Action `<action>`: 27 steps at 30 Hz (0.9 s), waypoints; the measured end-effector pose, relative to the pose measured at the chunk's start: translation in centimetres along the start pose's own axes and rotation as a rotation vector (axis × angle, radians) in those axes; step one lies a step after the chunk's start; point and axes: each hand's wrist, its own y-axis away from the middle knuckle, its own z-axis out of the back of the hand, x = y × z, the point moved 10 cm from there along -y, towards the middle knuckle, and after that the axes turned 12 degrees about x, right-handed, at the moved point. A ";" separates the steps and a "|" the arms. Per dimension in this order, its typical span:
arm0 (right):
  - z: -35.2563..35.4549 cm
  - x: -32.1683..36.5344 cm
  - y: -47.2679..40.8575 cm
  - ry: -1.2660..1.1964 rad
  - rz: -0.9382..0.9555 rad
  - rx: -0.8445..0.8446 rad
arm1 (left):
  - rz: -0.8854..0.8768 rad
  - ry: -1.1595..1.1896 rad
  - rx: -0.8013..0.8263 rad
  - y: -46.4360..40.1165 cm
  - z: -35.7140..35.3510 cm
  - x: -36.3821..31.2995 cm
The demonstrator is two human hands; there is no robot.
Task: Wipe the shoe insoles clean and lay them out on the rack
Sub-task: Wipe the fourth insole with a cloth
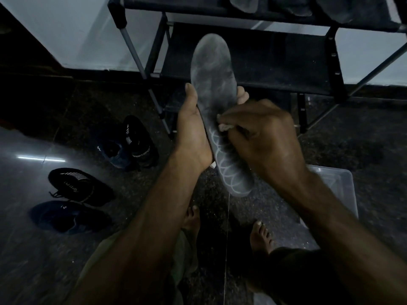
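Observation:
A grey insole with a pale loop pattern near its heel stands almost upright in front of me. My left hand grips it from the left edge, fingertips showing behind its right edge. My right hand is closed on a small pale cloth pressed against the middle of the insole. Behind stands the black shoe rack with fabric shelves. Other grey insoles lie on its upper shelf, cut off by the top of the frame.
Two pairs of dark shoes sit on the dark floor at left. A clear plastic bin stands at right, below my right forearm. My bare feet are below. A white wall rises at left.

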 end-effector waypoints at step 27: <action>0.9 0.2 0.3 -0.041 -0.039 -0.070 | -0.025 0.008 0.034 -0.3 -0.2 -0.1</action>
